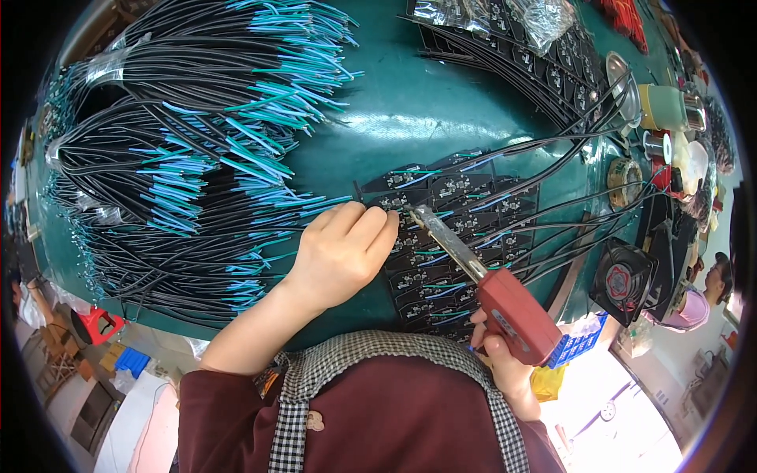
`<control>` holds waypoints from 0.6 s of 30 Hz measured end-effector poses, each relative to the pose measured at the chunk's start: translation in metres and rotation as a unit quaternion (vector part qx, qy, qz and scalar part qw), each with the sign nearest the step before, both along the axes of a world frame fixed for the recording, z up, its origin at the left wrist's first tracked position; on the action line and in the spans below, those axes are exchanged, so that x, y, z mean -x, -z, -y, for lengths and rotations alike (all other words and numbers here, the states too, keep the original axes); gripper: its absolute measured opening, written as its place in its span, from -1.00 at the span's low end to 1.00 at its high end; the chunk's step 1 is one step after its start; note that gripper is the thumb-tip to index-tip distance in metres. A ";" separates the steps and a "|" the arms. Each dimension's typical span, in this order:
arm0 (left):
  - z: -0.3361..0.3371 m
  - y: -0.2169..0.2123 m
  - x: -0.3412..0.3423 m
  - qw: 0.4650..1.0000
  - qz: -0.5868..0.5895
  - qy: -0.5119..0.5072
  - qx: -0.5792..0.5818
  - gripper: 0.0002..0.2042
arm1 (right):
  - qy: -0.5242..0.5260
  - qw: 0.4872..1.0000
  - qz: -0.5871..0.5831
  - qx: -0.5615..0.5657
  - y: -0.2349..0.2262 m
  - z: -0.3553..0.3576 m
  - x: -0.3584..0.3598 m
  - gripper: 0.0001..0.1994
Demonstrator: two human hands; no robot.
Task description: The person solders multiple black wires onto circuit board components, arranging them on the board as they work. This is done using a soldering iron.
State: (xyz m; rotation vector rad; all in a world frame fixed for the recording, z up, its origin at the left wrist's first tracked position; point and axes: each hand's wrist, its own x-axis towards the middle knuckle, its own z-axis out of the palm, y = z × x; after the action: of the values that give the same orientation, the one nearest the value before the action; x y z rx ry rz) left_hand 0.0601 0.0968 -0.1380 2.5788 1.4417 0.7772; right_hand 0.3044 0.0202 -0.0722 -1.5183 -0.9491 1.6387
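My right hand [509, 363] is wrapped round the red handle of a soldering gun [516, 315]. Its metal barrel slants up and left, and the tip lies over black circuit boards [441, 272] on the green table. Close to that tip, my left hand [347, 244] is closed with its fingers pinched at the boards' left edge. Whatever those fingers grip is hidden under them. Black cables [544, 209] with blue and green wire ends run from the boards to the right.
Thick bundles of black cables [197, 79] with blue and green ends cover the left of the table [394, 102]. More boards [552, 71] lie at the far right. A tape roll [624, 181], a small fan [623, 281] and a solder spool [657, 146] stand on the right.
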 end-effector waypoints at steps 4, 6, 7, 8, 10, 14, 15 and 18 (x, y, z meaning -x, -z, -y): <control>0.000 0.000 0.000 1.000 0.007 -0.002 0.001 -0.82 | 0.002 0.999 0.032 0.004 0.002 0.003 0.003 -0.35; 0.000 0.001 -0.001 1.000 0.008 -0.005 -0.005 -0.82 | -0.028 0.998 0.059 -0.004 0.000 0.001 0.001 -0.34; 0.001 0.000 -0.001 1.000 0.009 -0.005 -0.005 -0.82 | -0.059 0.995 0.085 -0.011 -0.001 0.001 0.001 -0.33; 0.002 -0.001 -0.001 1.000 0.011 -0.008 0.014 -0.78 | -0.058 0.995 0.086 -0.011 -0.002 0.001 0.001 -0.33; 0.002 -0.002 -0.003 0.999 0.013 -0.009 0.033 -0.75 | -0.065 0.991 0.119 -0.018 -0.005 0.002 0.002 -0.36; 0.003 -0.001 0.000 0.999 0.017 -0.011 0.037 -0.74 | -0.006 1.000 0.002 -0.020 -0.007 -0.005 0.011 -0.40; 0.003 -0.001 -0.001 0.999 0.019 -0.009 0.035 -0.74 | 0.014 0.999 -0.023 -0.038 -0.007 -0.002 0.009 -0.42; 0.003 -0.003 -0.001 0.999 0.009 -0.007 0.035 -0.73 | 0.024 0.998 -0.012 -0.051 -0.008 -0.005 0.007 -0.39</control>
State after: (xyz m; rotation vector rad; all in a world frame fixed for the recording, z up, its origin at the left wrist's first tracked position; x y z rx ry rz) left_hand 0.0607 0.0939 -0.1354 2.5062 1.4577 0.7366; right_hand 0.2974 0.0253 -0.0639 -1.4377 -0.9620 1.5486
